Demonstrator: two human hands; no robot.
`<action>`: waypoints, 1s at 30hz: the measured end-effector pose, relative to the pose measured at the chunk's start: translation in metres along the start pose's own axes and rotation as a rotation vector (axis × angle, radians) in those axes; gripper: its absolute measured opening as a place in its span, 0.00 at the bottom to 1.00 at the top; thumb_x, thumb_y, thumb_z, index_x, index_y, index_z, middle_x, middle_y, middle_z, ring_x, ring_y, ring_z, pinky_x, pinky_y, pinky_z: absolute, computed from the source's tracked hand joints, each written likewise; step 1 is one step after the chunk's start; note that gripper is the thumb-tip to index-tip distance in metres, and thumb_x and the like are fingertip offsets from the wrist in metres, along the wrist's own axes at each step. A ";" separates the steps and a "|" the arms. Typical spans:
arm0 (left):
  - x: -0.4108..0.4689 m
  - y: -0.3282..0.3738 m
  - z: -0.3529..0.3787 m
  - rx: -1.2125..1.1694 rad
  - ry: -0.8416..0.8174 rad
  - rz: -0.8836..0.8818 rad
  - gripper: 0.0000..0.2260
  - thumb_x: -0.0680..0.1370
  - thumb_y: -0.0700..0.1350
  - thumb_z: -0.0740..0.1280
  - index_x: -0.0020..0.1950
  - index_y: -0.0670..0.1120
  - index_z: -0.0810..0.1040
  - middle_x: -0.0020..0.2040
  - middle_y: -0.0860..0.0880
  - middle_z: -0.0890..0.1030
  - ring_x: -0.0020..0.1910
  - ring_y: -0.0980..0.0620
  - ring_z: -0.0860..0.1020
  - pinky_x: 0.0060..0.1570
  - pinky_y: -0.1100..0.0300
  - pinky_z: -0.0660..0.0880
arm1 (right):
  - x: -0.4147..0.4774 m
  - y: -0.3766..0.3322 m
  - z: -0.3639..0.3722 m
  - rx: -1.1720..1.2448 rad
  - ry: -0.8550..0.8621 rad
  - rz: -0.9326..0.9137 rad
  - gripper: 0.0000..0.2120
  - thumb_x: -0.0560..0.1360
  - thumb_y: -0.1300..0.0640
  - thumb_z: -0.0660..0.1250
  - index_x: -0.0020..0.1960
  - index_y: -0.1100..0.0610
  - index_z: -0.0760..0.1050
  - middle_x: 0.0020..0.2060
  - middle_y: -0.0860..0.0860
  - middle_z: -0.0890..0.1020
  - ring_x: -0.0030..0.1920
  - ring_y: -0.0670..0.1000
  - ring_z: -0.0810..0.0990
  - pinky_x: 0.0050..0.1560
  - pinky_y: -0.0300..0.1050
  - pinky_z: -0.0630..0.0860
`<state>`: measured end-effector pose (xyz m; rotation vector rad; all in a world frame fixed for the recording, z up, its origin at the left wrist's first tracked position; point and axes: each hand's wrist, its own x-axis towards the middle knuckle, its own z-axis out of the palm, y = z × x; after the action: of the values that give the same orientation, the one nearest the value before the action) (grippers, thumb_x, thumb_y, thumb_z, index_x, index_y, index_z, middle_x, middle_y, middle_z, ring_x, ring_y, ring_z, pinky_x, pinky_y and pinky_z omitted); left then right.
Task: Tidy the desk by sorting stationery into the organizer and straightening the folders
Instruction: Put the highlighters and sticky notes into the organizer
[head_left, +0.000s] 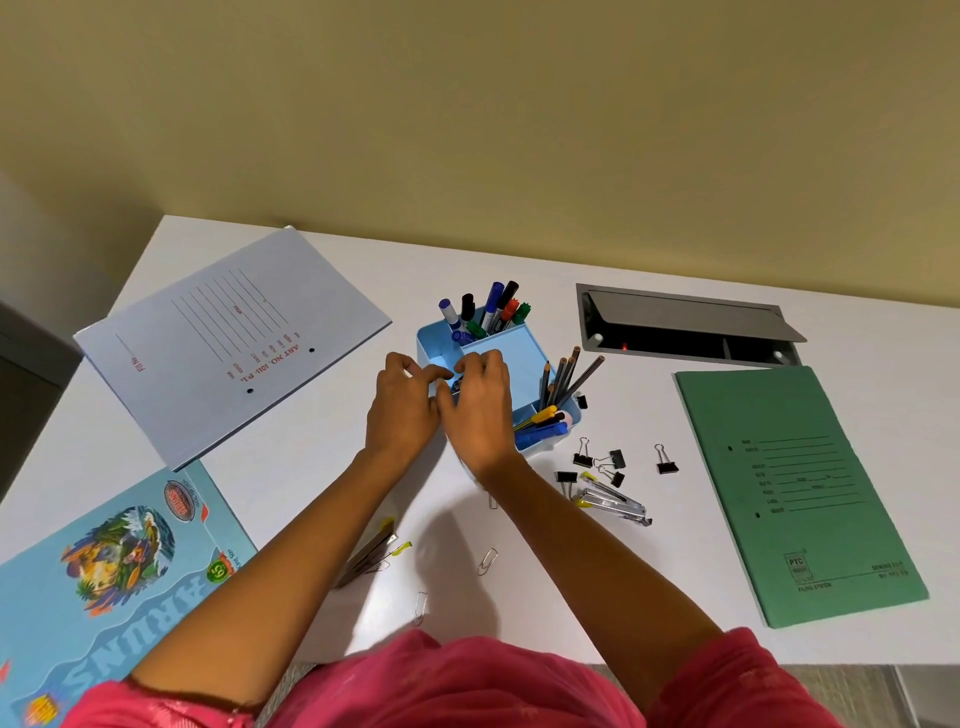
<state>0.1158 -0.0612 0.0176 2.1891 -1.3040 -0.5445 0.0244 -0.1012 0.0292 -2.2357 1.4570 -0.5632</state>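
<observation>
1. Organizer stands mid-desk; markers stand upright in its back pocket and pencils lean out of the right one; both hands meet over its near left compartment.
2. Left hand and right hand have curled fingers, their tips bunched about a small dark item at the rim; whether either truly pinches it I cannot tell; a loose hold could drop it outside the wall.
3. The right wrist lies just beside the leaning pencils; a careless withdrawal could knock them, or tip the organizer, which looks light.
4. Binder clips, a stapler and paper clips lie loose nearby; a sweeping forearm could push the paper clips off the near edge.
5. Green folder and pale folder lie askew, well apart; straightening looks undone; sliding them could drag clips along.
</observation>
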 end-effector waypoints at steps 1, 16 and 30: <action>0.000 0.000 0.000 -0.002 0.001 0.000 0.13 0.77 0.45 0.66 0.62 0.51 0.77 0.60 0.44 0.69 0.59 0.46 0.71 0.46 0.59 0.73 | -0.002 0.000 -0.003 0.018 0.007 -0.011 0.14 0.78 0.55 0.63 0.59 0.63 0.72 0.54 0.58 0.73 0.56 0.55 0.73 0.60 0.51 0.73; -0.021 -0.007 0.012 -0.118 0.045 0.026 0.20 0.80 0.37 0.60 0.72 0.49 0.69 0.70 0.47 0.68 0.68 0.47 0.66 0.61 0.58 0.68 | -0.116 0.100 -0.040 0.091 0.399 0.048 0.23 0.60 0.79 0.58 0.49 0.59 0.67 0.50 0.58 0.69 0.54 0.54 0.68 0.56 0.50 0.70; -0.027 -0.011 0.016 -0.080 -0.070 0.021 0.24 0.82 0.40 0.57 0.76 0.54 0.58 0.77 0.52 0.60 0.74 0.49 0.63 0.66 0.52 0.69 | -0.124 0.167 -0.037 -0.332 0.010 0.132 0.22 0.66 0.67 0.76 0.59 0.58 0.77 0.47 0.56 0.80 0.46 0.58 0.78 0.46 0.52 0.75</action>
<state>0.1013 -0.0367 0.0000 2.1059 -1.3169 -0.6597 -0.1677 -0.0530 -0.0439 -2.3566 1.7986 -0.3079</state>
